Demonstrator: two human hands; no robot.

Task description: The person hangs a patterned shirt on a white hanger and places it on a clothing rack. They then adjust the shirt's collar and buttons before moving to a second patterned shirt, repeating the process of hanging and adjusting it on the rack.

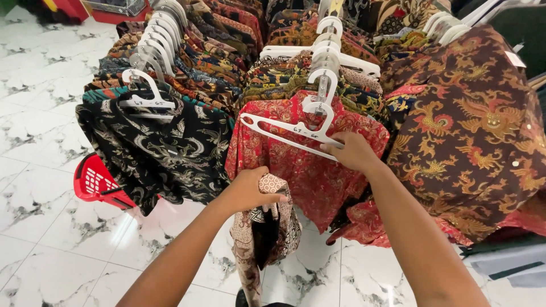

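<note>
Gripping a white hanger at a crowded shirt rack

Holding white plastic hanger (287, 129) by its right end: right hand (354, 151), fingers curled closed around the bar. Lying tilted across the front of red patterned shirt (307, 165), hook up among the other white hangers (327, 54) on the middle row. Bunched in left hand (248, 190), fingers closed tight on it: folded brown and cream patterned garment (267, 227), hanging down below the fist, just in front of the red shirt's lower hem. Left of that: black shirt with pale bird print (159, 148) on its own white hanger. Right: dark brown shirt with gold and red motifs (472, 131). Behind: packed rows of patterned shirts. Low at left, partly under the black shirt: red plastic basket (94, 182). Underfoot: white marbled floor tiles (45, 102).
</note>
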